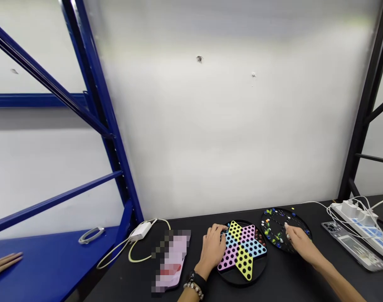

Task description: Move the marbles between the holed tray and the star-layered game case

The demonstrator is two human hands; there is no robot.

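Observation:
A star-shaped Chinese checkers board (240, 250) in yellow, pink and blue, dotted with black holes, lies in a round black tray (257, 272). My left hand (214, 246) rests over its left edge, fingers lightly bent and thumb apart. Small blue pieces show by those fingertips, and dark red marbles (259, 237) lie along the tray's right side. To the right, a second round black tray (285, 213) holds scattered blue, green, white and orange marbles. Over it, my right hand (300, 242) pinches its fingertips together; a white spot shows there, too small to name.
A phone (175, 260), partly blurred, lies left of the board, near a white adapter (141, 230) with a looped cable. At right are a clear-cased device (353, 245) and a power strip (367, 226) with tangled cables. Blue rack posts (106, 126) stand at left.

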